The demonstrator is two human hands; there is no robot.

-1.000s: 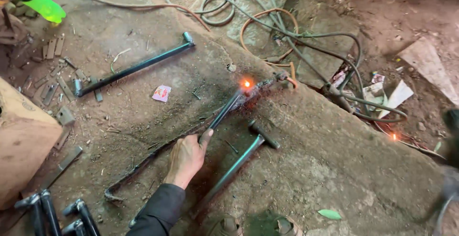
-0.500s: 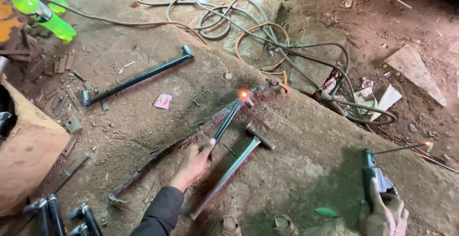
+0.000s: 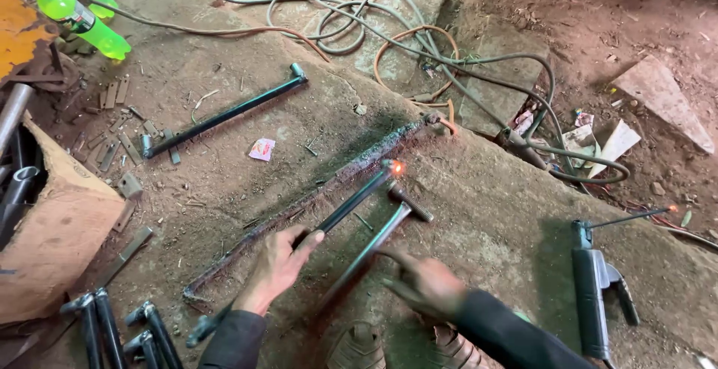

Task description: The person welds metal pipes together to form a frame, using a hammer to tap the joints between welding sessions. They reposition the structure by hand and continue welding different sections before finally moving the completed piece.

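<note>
— So, what is the left hand [image 3: 275,266] on?

— A dark metal rod [image 3: 351,203], thin and straight, with its far tip [image 3: 396,167] glowing orange. It lies on the dirt floor [image 3: 486,212], just beside a long rusty bar [image 3: 314,193].

— Which way does it run?

— Its long axis goes diagonally, from the hand at lower left up to the glowing tip at upper right. The rusty bar runs almost parallel on its left.

— And the fingers?

— The left fingers [image 3: 308,239] are curled narrowly around the rod's near end, holding it. The right hand [image 3: 425,285] holds nothing: its fingers are loosely spread, the forefinger stretched out toward a second rod [image 3: 366,253]. Whether it touches the shaft I cannot tell.

— What does that second rod look like?

— Grey, with a short cross-piece [image 3: 410,201] at its far end, like a T. It lies just right of the first rod and points the same way.

— Anything else near?

— A welding holder [image 3: 594,294] lies on the floor to the right, well apart from the right hand, its electrode tip [image 3: 670,208] glowing.
</note>
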